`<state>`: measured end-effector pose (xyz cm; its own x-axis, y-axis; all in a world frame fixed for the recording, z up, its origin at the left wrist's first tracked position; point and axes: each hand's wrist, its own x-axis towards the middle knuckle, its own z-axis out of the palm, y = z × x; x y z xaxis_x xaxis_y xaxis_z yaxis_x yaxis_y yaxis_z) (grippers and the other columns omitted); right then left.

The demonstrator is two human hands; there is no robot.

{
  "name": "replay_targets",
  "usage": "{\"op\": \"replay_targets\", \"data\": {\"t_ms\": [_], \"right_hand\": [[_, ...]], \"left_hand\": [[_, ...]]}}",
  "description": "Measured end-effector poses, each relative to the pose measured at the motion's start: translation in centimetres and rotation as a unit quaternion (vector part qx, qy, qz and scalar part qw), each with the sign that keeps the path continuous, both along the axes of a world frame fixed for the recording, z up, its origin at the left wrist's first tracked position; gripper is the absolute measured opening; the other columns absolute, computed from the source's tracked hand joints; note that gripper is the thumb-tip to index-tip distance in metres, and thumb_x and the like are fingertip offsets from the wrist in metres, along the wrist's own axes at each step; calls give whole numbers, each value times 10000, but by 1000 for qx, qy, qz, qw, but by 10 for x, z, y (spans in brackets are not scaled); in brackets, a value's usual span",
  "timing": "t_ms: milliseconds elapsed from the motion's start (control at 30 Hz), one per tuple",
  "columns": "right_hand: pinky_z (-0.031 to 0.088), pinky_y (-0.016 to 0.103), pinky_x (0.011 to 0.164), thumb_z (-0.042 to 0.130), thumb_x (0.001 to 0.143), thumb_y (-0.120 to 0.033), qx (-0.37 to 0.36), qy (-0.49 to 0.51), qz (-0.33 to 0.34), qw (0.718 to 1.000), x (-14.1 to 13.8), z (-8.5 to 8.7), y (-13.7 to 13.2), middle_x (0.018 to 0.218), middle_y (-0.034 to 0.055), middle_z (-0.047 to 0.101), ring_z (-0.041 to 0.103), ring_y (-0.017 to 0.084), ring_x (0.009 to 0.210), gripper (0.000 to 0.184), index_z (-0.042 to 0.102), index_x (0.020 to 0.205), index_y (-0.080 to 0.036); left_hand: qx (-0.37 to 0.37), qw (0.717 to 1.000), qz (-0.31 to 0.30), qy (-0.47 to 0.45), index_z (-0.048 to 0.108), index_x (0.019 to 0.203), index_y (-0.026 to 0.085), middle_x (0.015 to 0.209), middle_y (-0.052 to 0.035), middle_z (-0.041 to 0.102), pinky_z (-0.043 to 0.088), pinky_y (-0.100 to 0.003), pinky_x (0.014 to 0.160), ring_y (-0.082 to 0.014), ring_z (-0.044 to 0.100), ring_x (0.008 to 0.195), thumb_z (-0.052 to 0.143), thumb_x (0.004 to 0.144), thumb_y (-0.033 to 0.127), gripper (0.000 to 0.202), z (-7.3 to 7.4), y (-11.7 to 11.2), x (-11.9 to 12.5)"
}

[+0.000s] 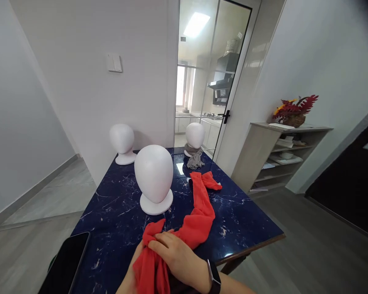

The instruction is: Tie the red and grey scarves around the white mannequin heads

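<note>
A long red scarf (199, 204) runs across the dark blue marbled table (119, 216), from its far right part to the near edge, where it bunches up. My right hand (174, 253), with a dark watch on the wrist, is closed over the bunched scarf. Most of my left hand (136, 255) is hidden behind the red cloth; it seems to grip the same bunch from the left side. Just beyond both hands stands a white mannequin head (154, 175), bare and upright on its round base.
Behind it on the table are another bare white head (122, 141) at the left and one with a grey scarf (194, 158) round its neck at the right. A black phone (66, 263) lies at the near left. A shelf (282, 151) stands right of the glass door (213, 73).
</note>
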<state>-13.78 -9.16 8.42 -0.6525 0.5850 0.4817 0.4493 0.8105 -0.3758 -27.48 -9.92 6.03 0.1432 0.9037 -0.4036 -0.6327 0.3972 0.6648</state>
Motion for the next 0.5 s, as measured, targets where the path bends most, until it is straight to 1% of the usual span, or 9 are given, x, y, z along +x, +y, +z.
{"op": "replay_targets", "data": {"t_ms": [33, 100, 167, 200, 233, 300, 367, 433, 500], "right_hand": [[507, 329, 889, 352, 947, -172, -30, -4, -7, 1000, -1, 0, 0, 1091, 86, 631, 601, 201, 970, 331, 498, 1237, -234], [475, 333, 958, 397, 922, -122, -80, 6, -8, 997, 4, 3, 1, 1230, 102, 571, 563, 212, 1093, 388, 463, 1287, -236], [440, 327, 1011, 481, 882, -125, -119, 35, 18, 992, 17, 7, 7, 1352, 105, 481, 506, 216, 1196, 467, 419, 1331, -235], [415, 331, 1040, 537, 855, -155, -132, 52, 30, 989, 25, 8, 11, 1391, 107, 443, 475, 218, 1236, 533, 385, 1360, -230], [391, 342, 1062, 597, 820, -200, -140, 67, 34, 987, 32, 9, 16, 1408, 113, 423, 452, 224, 1261, 618, 349, 1385, -220], [351, 390, 1087, 699, 730, -287, -147, 77, 17, 986, 44, 5, 29, 1409, 138, 417, 425, 253, 1285, 811, 290, 1423, -193], [349, 415, 1077, 737, 674, -299, -155, 64, 0, 986, 49, -3, 43, 1409, 163, 413, 431, 273, 1279, 935, 231, 1450, -167], [389, 411, 1035, 728, 667, -258, -160, 44, -9, 986, 48, -17, 55, 1406, 172, 416, 484, 276, 1229, 970, 185, 1465, -164], [439, 412, 965, 663, 704, -184, -147, 28, -40, 988, 46, -31, 65, 1360, 157, 474, 562, 264, 1126, 916, 162, 1471, -190]], "left_hand": [[-18, 1000, -1, -12, 668, 768, 201, 699, -37, 689, 540, -373, 788, -266, 665, 866, 646, 672, 251, 110, 0, -1, -4], [-70, 997, -7, -39, 670, 919, 155, 765, -67, 706, 550, -376, 755, -274, 678, 848, 635, 696, 239, 241, -2, -3, -11], [-107, 993, -12, -54, 619, 1090, 119, 831, -83, 713, 558, -347, 695, -251, 691, 764, 635, 692, 163, 400, -3, -4, -19], [-110, 993, -19, -50, 580, 1163, 119, 856, -82, 713, 557, -318, 658, -224, 690, 704, 633, 675, 109, 490, -2, -3, -23], [-99, 994, -32, -38, 540, 1222, 128, 879, -79, 712, 549, -284, 615, -199, 684, 660, 624, 655, 59, 578, -1, -2, -27], [-58, 995, -80, -16, 483, 1292, 158, 909, -81, 707, 502, -203, 515, -166, 674, 634, 599, 626, 11, 691, 4, 2, -36], [-1, 991, -136, -7, 482, 1299, 164, 881, -98, 703, 408, -137, 421, -143, 656, 605, 580, 637, 40, 681, 12, 10, -44], [47, 983, -180, 4, 516, 1274, 152, 813, -110, 697, 326, -117, 373, -103, 599, 515, 571, 697, 119, 581, 21, 18, -51], [91, 973, -204, 54, 538, 1266, 169, 784, -104, 690, 293, -128, 361, -65, 520, 437, 586, 756, 203, 513, 30, 26, -58]]}}
